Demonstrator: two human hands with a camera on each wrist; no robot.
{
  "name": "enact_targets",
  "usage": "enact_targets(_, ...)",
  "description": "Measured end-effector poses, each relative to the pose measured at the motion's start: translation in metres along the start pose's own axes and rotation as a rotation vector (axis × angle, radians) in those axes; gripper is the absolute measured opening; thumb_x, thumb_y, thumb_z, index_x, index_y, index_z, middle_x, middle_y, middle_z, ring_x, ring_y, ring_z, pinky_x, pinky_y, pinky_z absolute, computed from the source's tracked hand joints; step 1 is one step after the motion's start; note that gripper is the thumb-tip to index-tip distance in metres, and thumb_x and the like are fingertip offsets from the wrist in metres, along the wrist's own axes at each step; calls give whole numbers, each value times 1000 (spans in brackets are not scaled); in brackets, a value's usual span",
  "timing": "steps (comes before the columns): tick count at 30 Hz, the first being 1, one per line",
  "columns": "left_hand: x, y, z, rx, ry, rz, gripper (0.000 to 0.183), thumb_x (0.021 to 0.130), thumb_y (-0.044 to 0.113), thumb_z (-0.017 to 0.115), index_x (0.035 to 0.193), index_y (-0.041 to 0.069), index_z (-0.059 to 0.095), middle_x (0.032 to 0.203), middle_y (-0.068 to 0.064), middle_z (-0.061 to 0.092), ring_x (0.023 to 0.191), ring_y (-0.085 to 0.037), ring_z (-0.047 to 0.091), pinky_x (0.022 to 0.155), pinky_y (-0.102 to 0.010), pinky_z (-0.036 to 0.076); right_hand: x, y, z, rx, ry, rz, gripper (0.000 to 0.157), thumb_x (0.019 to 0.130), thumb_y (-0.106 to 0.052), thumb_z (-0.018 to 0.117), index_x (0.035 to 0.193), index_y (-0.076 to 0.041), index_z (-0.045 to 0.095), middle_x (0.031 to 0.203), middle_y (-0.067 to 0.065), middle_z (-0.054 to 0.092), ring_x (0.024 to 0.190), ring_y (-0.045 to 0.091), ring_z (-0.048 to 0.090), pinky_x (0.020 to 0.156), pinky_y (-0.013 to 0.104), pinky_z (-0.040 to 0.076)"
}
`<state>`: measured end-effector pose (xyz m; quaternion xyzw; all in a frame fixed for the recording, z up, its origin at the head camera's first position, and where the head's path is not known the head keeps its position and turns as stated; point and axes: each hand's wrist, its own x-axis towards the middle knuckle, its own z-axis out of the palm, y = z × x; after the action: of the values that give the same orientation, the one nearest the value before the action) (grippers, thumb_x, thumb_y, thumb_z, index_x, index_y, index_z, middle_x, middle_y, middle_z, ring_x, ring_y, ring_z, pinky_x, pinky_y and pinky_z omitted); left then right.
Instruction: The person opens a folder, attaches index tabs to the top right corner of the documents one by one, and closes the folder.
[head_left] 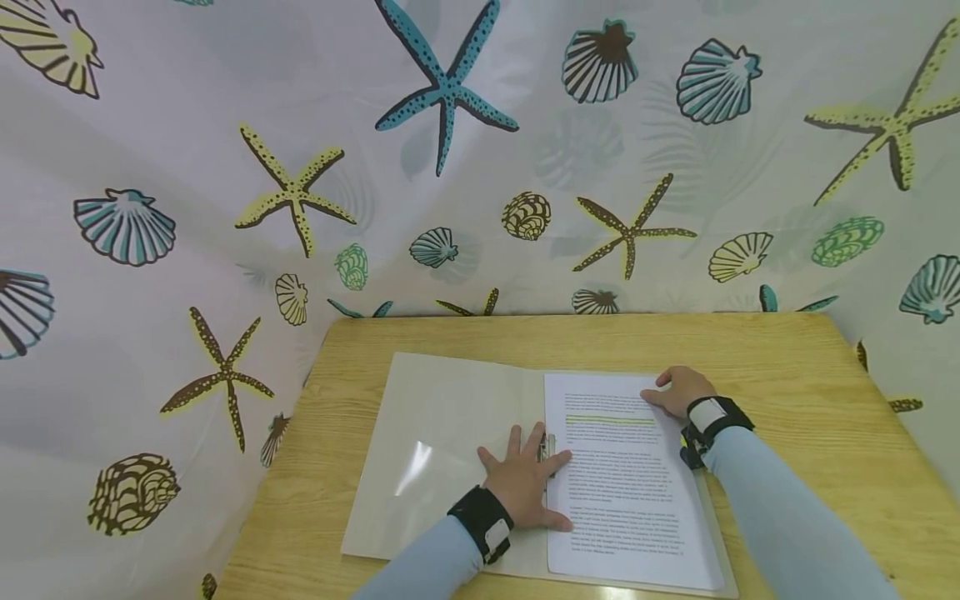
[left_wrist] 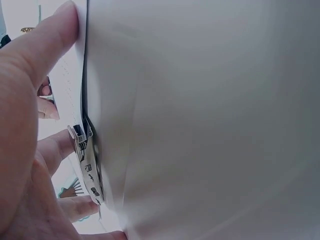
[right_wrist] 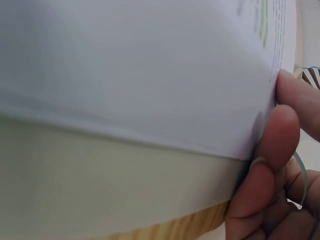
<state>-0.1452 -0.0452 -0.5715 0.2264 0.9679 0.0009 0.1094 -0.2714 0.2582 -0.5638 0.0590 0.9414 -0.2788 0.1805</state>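
A pale file folder (head_left: 442, 433) lies opened flat on the table. Printed sheets (head_left: 622, 500) with a yellow-highlighted line rest on its right side. My left hand (head_left: 521, 483), fingers spread, presses across the fold beside a metal clip (head_left: 551, 450). Its thumb and index fingertip reach onto the paper's left margin. In the left wrist view, the clip (left_wrist: 82, 137) sits at the sheets' edge between the fingers. My right hand (head_left: 682, 392) rests at the paper's upper right edge, thumb on the page. The right wrist view shows loosely bent fingers (right_wrist: 280, 137) touching the sheet's edge.
The wooden table (head_left: 787, 375) extends around the folder on the left, right and back. A hanging cloth (head_left: 510, 150) printed with starfish and shells surrounds the table behind and at both sides.
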Motion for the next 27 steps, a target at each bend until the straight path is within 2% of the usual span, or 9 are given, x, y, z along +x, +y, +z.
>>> enact_targets(4,0,-1,1,4,10,1,106,50,89,57,143,49,25,157,-6,11,135,-44,13,77,-82,28,0,0,0,2,3,-10,49,86,-34,66,113,5,54,70,7,59,63,20,55,54,31,42)
enact_targets(11,0,-1,-1,2,8,1,105,50,89,57,143,49,26,156,-7,12,135,-44,14,77,-82,28,0,2,-2,98,-38,0,41,88,-25,65,114,3,52,74,7,59,64,19,55,54,31,43)
enact_targets(15,-1,-1,-3,-2,6,3,105,51,89,57,143,48,27,156,-7,12,135,-45,15,76,-82,28,3,4,-2,72,-43,-4,41,88,-28,64,113,3,53,72,7,60,65,19,55,56,32,42)
enact_targets(22,-2,-2,-4,-6,6,11,105,51,89,57,143,47,28,156,-7,12,134,-45,16,76,-82,29,7,1,2,60,-3,27,43,88,-40,61,100,1,58,66,5,57,57,18,55,51,29,42)
enact_targets(27,-1,-2,-1,-2,7,13,105,51,89,55,143,48,26,156,-6,11,135,-45,15,76,-82,28,6,-1,3,52,18,68,43,88,-38,63,104,2,57,67,6,57,57,18,55,50,29,42)
